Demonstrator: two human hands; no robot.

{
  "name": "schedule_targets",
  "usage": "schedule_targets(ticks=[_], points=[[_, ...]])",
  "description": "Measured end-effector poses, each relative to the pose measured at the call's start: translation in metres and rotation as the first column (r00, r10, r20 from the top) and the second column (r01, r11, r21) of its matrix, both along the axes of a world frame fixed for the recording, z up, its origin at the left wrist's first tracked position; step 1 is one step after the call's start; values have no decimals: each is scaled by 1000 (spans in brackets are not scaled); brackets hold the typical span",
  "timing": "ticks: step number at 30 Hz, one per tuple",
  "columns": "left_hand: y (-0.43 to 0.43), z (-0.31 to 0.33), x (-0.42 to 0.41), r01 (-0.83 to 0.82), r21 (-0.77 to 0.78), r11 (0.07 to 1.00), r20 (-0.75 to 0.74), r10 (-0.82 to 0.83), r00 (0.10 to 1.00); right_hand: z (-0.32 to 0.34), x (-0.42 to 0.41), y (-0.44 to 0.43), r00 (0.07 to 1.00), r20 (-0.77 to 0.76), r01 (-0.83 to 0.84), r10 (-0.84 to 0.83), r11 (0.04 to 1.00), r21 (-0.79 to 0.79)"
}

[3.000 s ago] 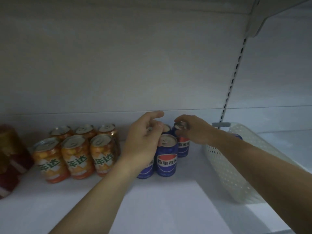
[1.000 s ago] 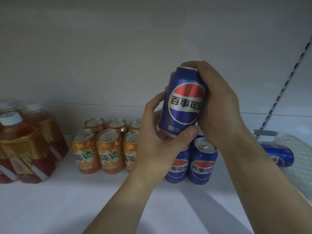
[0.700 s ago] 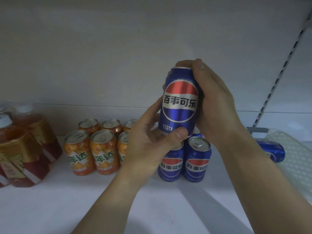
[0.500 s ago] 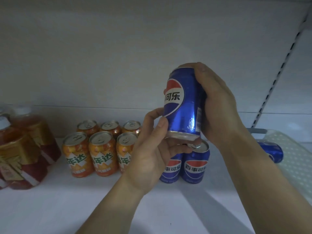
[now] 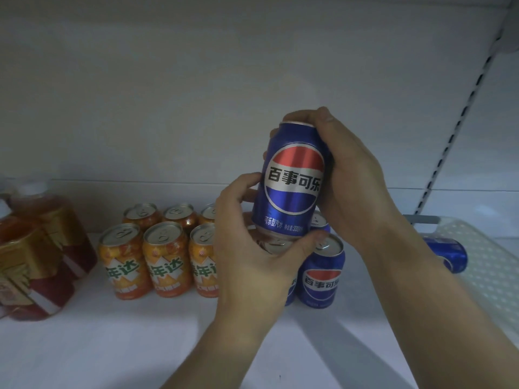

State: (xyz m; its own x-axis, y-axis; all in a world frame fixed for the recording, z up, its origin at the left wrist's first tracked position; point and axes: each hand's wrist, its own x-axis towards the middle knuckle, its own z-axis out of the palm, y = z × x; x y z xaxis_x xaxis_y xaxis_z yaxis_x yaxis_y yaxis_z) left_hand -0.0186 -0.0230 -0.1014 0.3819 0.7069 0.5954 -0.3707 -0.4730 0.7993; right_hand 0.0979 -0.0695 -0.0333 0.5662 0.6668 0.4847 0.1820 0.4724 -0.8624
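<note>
Can (image 5: pixel 292 181): blue, held in the air above the shelf (image 5: pixel 140 346), directly over the standing Pepsi cans (image 5: pixel 321 273). Long axis near upright, top leaning slightly right, logo facing the camera.

Right hand (image 5: pixel 354 175): wrapped round the can's right side, fingers (image 5: pixel 297 116) curled over the top rim, gripping.

Left hand (image 5: pixel 252 248): lower and to the left, thumb (image 5: pixel 311 240) pressed against the bottom rim at the front, remaining fingers curled behind the lower left side, also gripping.

Key relation: can between both hands, above the left and inboard of the right. Left hand sits between the can's base and the can tops beneath. Likely needs to slide clear before any straight lowering along the axis. Right hand better placed to carry it down alone.

Writing on can: 百事可乐 across the red, white and blue roundel. Small line near the base reads 可乐型汽水, then a net-content figure beginning 330.

Pepsi cans on shelf: same roundel and 百事可乐, one partly hidden behind the left hand.

Orange cans (image 5: pixel 163 259): two rows just left, green characters, 达 legible.

Bottles (image 5: pixel 42 248): far left, amber drink, gold and red labels, text unreadable.

Basket (image 5: pixel 483 262): white, perforated, far right, one spare can (image 5: pixel 446 254) lying inside on its side.

Rail (image 5: pixel 460 122): slotted upright on the back wall, right.
</note>
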Motion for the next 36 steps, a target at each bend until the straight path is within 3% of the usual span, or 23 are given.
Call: schedule_targets(ticks=[4,9,11,14,16,20,24,30,36], points=[[5,6,-3,223,-86,971,84,-216,973,2,2,0,999,19,28,-29,1000,7],[19,7,-6,354,-134,925,-17,-360,933,1,6,-2,997,29,76,-77,997,23],[23,3,-4,335,-138,932,-59,-345,937,-2,4,-2,995,28,98,-99,995,31],[19,0,-3,182,-50,982,-112,-186,976,-7,3,2,995,21,101,-102,994,39],[17,0,-3,137,-18,990,-78,-138,987,-7,4,4,997,3,83,-83,996,45],[21,-3,-4,295,-145,944,54,-290,955,-5,4,5,993,-113,-20,24,999,37],[19,-2,-5,380,-271,884,70,-376,924,-5,5,4,994,-106,-14,18,999,36],[22,3,-5,444,-131,886,-74,-456,887,-2,2,0,997,-75,-24,28,999,48],[24,-2,-4,259,-63,964,-108,-264,958,-11,-3,8,999,-3,41,-42,999,-17]])
